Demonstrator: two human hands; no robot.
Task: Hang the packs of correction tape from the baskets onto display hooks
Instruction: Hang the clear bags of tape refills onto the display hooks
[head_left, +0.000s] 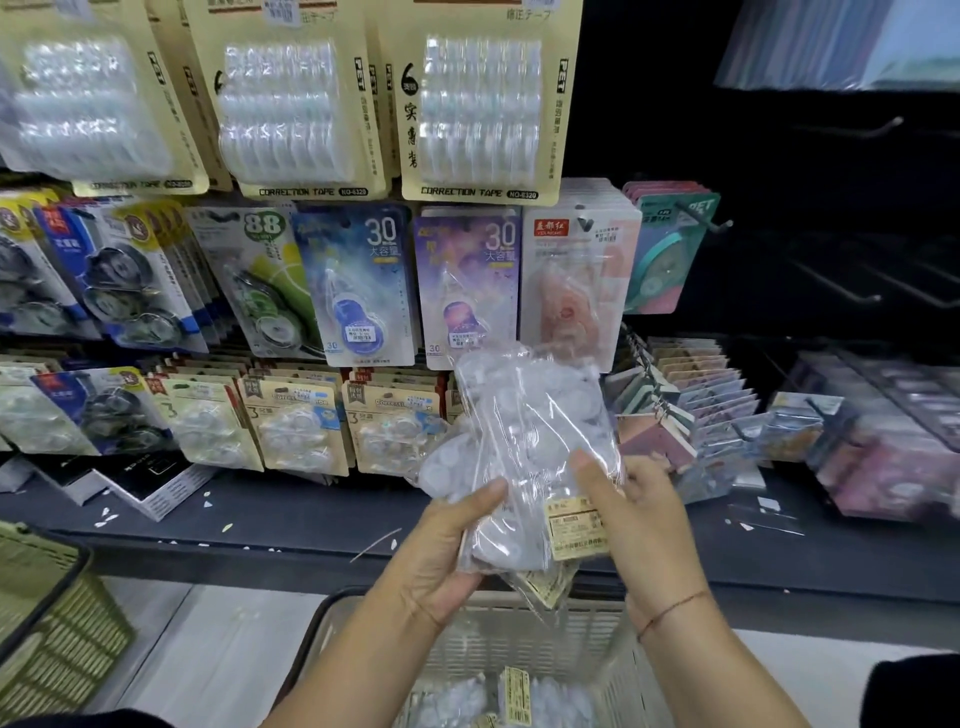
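Note:
Both my hands hold a clear plastic pack of white correction tapes (519, 447) upright in front of the display, above the white basket (467, 623). My left hand (447, 551) grips its lower left side, thumb on the front. My right hand (634, 514) grips its right edge beside a yellow label, thumb pressed on the plastic. More such packs (493, 701) lie inside the basket. Bare display hooks (841, 291) stick out of the dark panel at the right.
Rows of carded correction tape packs (358, 280) hang across the wall. A dark shelf (260, 519) runs below them, with a black-and-white box (135, 478) at the left and notebooks (691, 410) at the right. A green basket (47, 613) stands at the lower left.

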